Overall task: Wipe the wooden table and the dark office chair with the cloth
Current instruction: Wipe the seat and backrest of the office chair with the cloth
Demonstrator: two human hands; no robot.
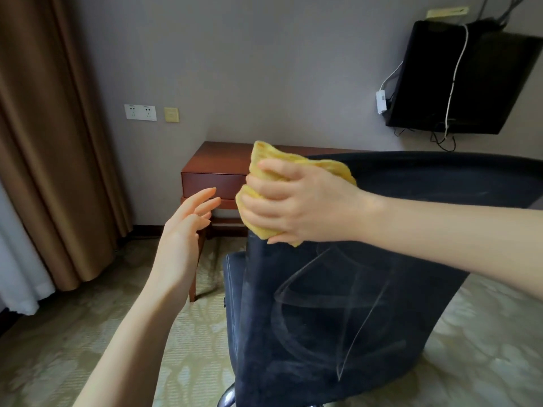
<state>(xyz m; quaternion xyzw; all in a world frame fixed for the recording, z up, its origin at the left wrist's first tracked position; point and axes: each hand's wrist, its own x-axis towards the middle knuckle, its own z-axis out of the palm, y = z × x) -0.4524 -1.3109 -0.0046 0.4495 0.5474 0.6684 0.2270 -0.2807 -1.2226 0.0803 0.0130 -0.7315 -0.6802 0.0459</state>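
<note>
Chair [338,304], wooden table [223,160] on carpet [88,333] (patterned)

A black flat television [458,80] hangs tilted on the plain grey-mauve wall [264,69], with a white cable [454,69] draped over it. Far to its left and slightly lower are a white double wall socket [140,112], a beige switch plate [171,114] and long brown pleated curtains [50,142]. Below it all lies a pale green patterned carpet [73,333].

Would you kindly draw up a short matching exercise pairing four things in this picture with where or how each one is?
Things:
1 cloth
2 left hand
3 wooden table
4 office chair

States:
A open, holding nothing
B against the far wall
C pale streaks on its back
D gripped by the right hand

Pairs: 1-D, 2-A, 3-B, 4-C
</note>
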